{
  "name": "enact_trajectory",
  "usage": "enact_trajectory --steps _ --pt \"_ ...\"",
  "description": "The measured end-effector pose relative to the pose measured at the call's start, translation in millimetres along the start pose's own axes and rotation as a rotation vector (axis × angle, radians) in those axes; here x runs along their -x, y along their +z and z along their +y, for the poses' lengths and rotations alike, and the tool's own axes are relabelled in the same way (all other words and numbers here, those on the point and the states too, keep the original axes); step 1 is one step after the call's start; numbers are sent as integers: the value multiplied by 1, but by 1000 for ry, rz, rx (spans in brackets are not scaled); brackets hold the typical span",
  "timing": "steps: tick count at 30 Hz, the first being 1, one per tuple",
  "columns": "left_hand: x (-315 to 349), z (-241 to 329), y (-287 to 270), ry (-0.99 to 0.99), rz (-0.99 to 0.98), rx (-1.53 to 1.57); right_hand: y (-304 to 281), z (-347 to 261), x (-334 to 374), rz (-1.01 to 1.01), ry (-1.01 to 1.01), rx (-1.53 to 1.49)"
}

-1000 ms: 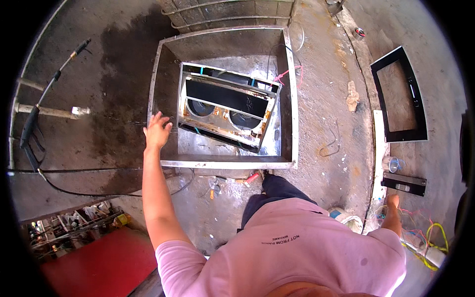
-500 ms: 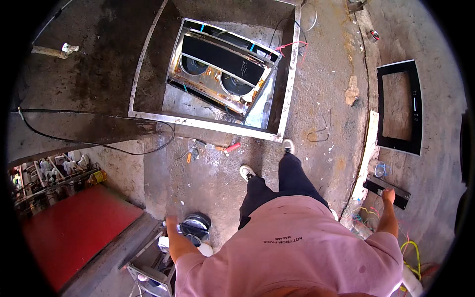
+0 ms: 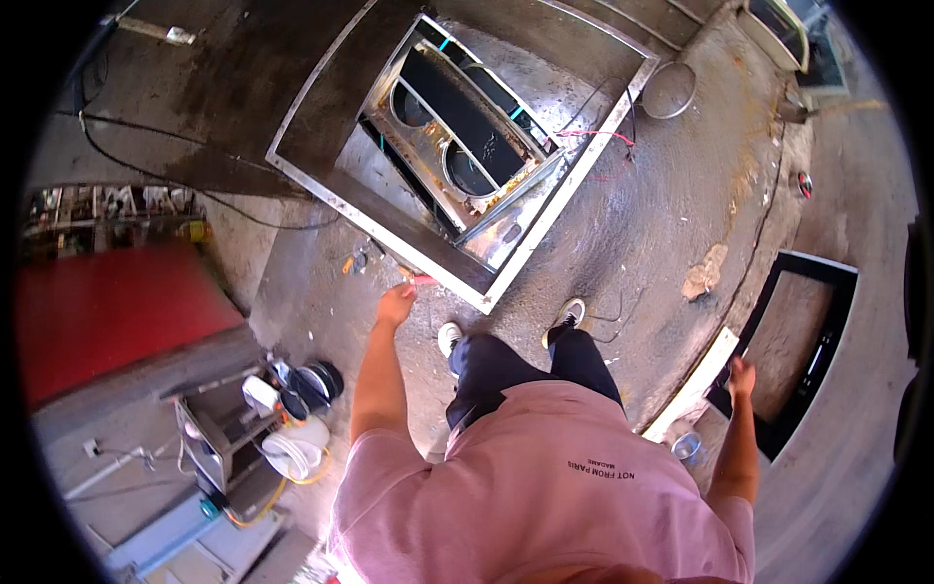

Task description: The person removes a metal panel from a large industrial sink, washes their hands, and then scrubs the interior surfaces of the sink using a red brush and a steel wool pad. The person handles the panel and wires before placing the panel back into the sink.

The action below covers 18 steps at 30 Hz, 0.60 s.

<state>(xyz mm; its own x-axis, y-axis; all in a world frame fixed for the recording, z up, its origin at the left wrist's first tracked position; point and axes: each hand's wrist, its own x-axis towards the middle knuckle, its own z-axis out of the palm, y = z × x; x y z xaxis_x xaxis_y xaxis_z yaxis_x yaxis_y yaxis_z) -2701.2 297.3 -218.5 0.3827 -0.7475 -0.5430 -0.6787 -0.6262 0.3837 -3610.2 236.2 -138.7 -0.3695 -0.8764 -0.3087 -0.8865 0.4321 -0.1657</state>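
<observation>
My left hand (image 3: 396,305) hangs at my left with its fingers curled in, just below a red tool handle (image 3: 424,280) on the floor. The handle lies close to its fingertips in the picture, but I cannot tell that they touch. At my right, my right hand (image 3: 742,380) is closed in a loose fist. It overlaps the edge of a black rectangular frame (image 3: 819,362) on the floor; whatever its fingers hold, if anything, is hidden. In front of me stands a large metal box (image 3: 379,226) with a rusty metal unit (image 3: 433,146) inside, showing two round openings.
Several hand tools (image 3: 360,262) lie beside the box's near corner. A red board (image 3: 122,316) is at the left, with a metal stand (image 3: 209,433) and white bucket (image 3: 289,453) behind it. A pale plank (image 3: 693,384) edges the floor at right; thin wires and a ring lie farther off.
My view has turned, and the box now sits closer and angled. My left hand has moved forward toward the tools. My right hand has left the dark plate's place; that plate is out of sight.
</observation>
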Motion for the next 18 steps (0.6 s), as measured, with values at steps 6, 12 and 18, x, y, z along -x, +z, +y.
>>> enact_trajectory --steps 6,12,18 --pt "17 80 9 -2 42 203 -39 -242 -217 16 -439 -204" --pt "-39 135 5 -100 171 266 -2 -475 -279 -131 -717 -180" --pt "-172 284 68 113 83 531 80 -600 -346 -327 -808 -92"
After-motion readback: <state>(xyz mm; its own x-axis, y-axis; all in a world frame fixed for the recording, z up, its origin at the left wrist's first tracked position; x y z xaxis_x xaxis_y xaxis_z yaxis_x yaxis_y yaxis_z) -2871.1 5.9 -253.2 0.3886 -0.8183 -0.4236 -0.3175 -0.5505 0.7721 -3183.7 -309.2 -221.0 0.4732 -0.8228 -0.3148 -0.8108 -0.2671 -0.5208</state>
